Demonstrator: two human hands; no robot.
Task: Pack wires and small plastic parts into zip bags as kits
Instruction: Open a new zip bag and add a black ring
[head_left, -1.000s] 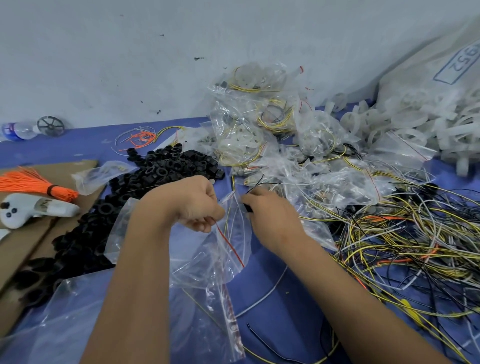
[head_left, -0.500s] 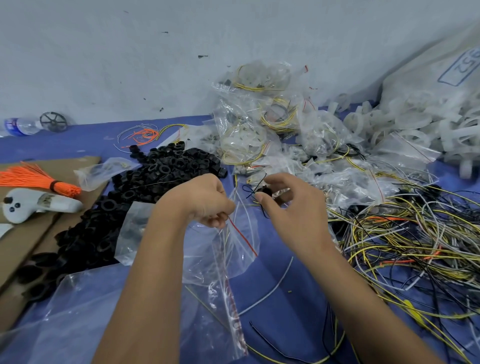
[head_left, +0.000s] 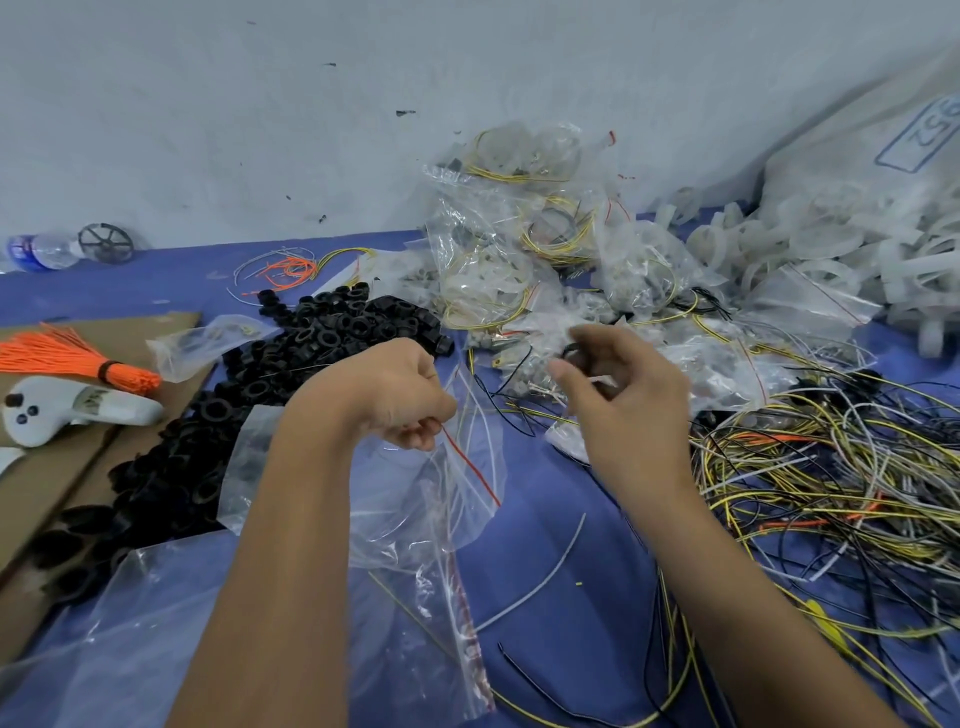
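Observation:
My left hand (head_left: 400, 400) pinches the red-striped mouth edge of a clear zip bag (head_left: 457, 509), which hangs down onto the blue table. My right hand (head_left: 634, 410) is raised to the right of the bag, blurred. A small black ring (head_left: 571, 351) sits pinched between its thumb and forefinger. A heap of the same black rings (head_left: 322, 338) lies to the left. Loose yellow, black and white wires (head_left: 831, 478) are tangled on the right. Filled kit bags (head_left: 519, 260) are piled against the wall.
White plastic parts (head_left: 831, 244) spill from a big sack at the far right. An orange wire bundle (head_left: 67, 358) and a white controller (head_left: 67, 410) lie on cardboard (head_left: 47, 483) at left. Empty zip bags (head_left: 104, 654) lie near my left arm. A water bottle (head_left: 36, 252) stands by the wall.
My right hand has drawn back from the bag's mouth, up and to the right, its fingers spreading. My left hand keeps its hold on the bag's edge.

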